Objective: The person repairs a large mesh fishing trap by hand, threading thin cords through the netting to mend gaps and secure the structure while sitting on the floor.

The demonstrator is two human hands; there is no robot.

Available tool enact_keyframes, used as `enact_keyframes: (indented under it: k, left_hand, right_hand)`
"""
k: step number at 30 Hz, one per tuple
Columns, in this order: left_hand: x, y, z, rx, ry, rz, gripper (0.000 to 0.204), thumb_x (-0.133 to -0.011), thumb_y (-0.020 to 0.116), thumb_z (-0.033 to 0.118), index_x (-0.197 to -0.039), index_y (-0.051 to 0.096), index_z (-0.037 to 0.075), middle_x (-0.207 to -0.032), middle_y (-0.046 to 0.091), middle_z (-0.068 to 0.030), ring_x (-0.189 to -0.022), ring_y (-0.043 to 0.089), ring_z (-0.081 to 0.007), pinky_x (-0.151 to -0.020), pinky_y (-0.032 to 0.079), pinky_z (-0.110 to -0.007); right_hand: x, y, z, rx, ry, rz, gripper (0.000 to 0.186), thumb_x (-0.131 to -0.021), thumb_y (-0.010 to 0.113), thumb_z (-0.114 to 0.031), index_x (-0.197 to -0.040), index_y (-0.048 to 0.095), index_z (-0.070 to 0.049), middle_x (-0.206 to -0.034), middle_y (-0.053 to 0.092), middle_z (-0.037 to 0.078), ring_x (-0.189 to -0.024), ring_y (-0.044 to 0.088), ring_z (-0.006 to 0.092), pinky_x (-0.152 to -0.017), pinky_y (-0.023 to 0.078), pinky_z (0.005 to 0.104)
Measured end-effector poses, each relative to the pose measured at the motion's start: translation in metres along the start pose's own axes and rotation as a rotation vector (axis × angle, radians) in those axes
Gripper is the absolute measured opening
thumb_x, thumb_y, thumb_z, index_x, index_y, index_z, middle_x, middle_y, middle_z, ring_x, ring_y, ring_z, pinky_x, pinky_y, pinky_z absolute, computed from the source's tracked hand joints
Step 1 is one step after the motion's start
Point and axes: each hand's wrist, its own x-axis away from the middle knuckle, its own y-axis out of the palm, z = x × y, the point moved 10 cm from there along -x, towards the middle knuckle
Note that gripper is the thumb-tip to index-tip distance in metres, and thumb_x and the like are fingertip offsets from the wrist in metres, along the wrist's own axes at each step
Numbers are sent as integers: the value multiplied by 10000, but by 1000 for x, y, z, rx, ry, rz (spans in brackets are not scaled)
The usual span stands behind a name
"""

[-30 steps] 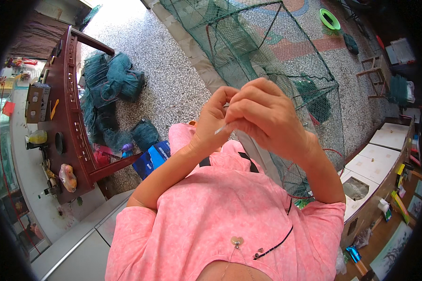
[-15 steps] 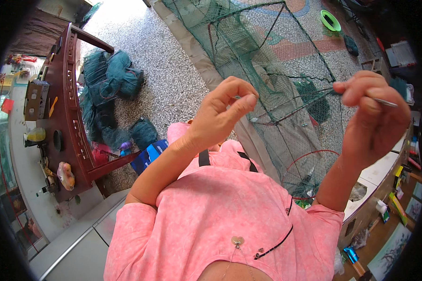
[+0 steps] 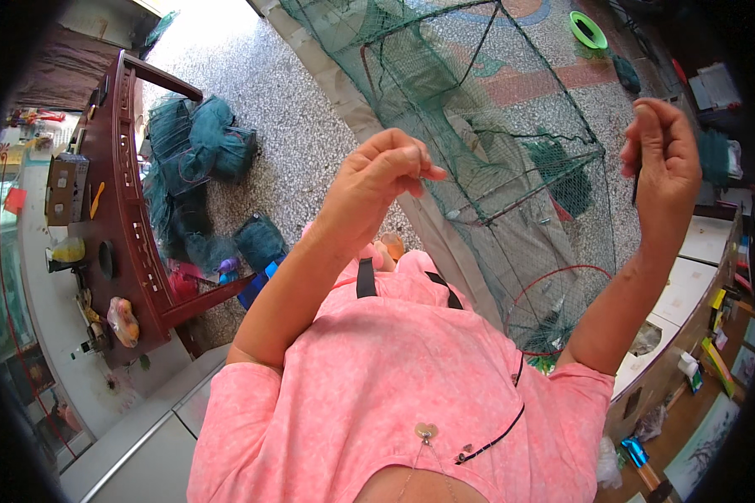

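Both of my hands are raised over a green mesh net cage [image 3: 478,151] that lies folded out along a grey cloth strip [image 3: 327,84]. My left hand [image 3: 386,176] is near the middle, fingers curled and pinched; whatever they hold is too small or hidden to make out. Off to the right, higher up, my right hand [image 3: 658,159] has thumb and fingers closed, with a thin dark tool [image 3: 636,189] partly showing below the fingertips. A red hoop [image 3: 554,270] is at the cage's lower end.
A dark red wooden table [image 3: 134,268] with small items stands at left, beside a teal net heap [image 3: 210,142]. A white tiled counter [image 3: 700,243] runs along the right. A green basin [image 3: 587,29] sits at upper right, speckled floor [image 3: 294,142] between.
My hands, together a second ago, have parted. The right swung out to the right, then rose and turned; the left has moved slightly left and up.
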Motion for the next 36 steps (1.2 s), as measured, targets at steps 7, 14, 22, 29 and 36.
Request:
enact_keyframes:
  k: [7,14,22,29,36]
  left_hand:
    - [2,-17,-1,73,-17,57,134,-935,507,208,-873,506,89,-880,564,-42,-719,597,-110,-590,438,-192]
    - [6,-21,-11,-48,-14,96,142,-951,483,209,-862,481,99,-928,616,-86,-630,570,-54,-517,414,-150]
    - [11,-27,-17,-64,-36,128,148,-960,463,216,-870,466,99,-1029,642,-127,-592,557,-37,-438,357,-146]
    - [11,-43,-54,298,-179,176,131,-960,460,206,-881,465,103,-920,640,-83,-616,559,-73,-436,367,-172]
    - [10,-42,-63,352,-257,212,97,-954,469,185,-909,469,99,-792,572,-27,-614,537,-79,-441,373,-180]
  right_hand:
    - [27,97,-42,122,-454,-447,72,-798,617,-61,-870,617,-55,-785,550,31,-722,547,175,-595,435,293]
    - [28,125,-10,263,-374,-512,68,-759,635,-38,-823,627,-59,-794,549,72,-790,556,259,-670,444,347]
    - [32,140,-7,114,-335,-568,92,-750,631,-7,-832,594,-24,-791,544,86,-779,555,265,-671,445,346]
    - [45,167,-36,-18,-395,-589,84,-738,630,-50,-793,574,-20,-816,497,103,-752,539,283,-653,444,358]
    - [51,181,-47,258,-559,-498,75,-705,663,-84,-753,610,-61,-803,471,83,-769,506,269,-654,425,368]
